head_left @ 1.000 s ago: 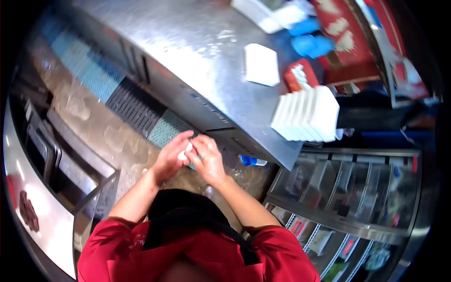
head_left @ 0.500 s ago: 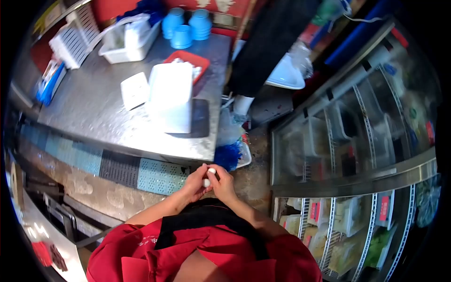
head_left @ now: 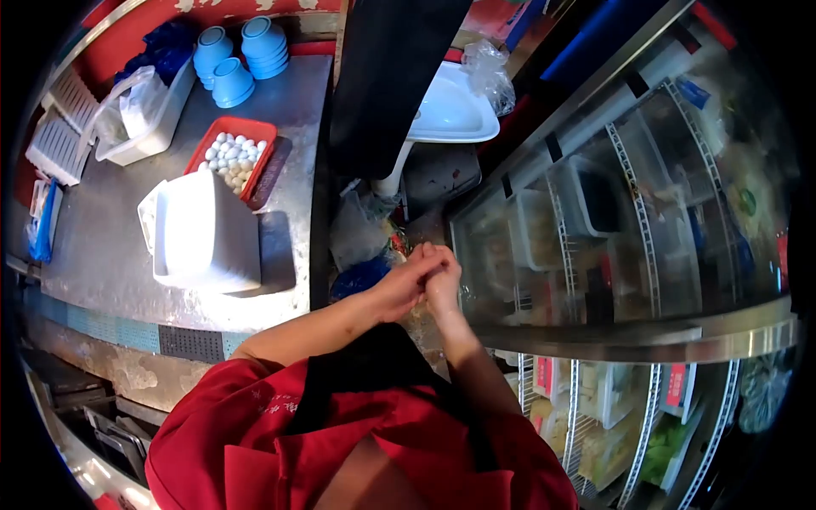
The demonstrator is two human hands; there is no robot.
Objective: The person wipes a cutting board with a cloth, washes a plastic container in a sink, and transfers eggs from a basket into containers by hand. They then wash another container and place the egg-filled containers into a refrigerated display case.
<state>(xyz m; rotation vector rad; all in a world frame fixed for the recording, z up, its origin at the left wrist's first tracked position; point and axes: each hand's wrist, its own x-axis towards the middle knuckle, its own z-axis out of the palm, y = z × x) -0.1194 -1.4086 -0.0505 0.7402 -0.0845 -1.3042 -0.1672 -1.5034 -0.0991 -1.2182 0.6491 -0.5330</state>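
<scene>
My left hand (head_left: 401, 285) and my right hand (head_left: 443, 276) are pressed together in front of me, fingers closed and overlapping. Whatever lies inside them is hidden; no egg shows between the fingers now. Below the hands, beside the steel table, are a crumpled clear bag (head_left: 355, 231) and a dark blue bag (head_left: 361, 279). Up and to the left, a red tray (head_left: 219, 127) on the table holds many small white eggs (head_left: 228, 153), with some brownish ones at its near end. A tall white container (head_left: 200, 234) stands in front of that tray.
Stacked blue cups (head_left: 231, 82) and a white basket (head_left: 161, 127) with bags sit on the steel table (head_left: 93, 255). A white washbasin (head_left: 450, 106) stands behind a dark post (head_left: 387, 76). A glass-door fridge (head_left: 544, 280) with filled tubs is close on my right.
My view has turned right. Both hands have moved right and up, away from the table's corner. The two small white eggs seen in my fingers earlier no longer show.
</scene>
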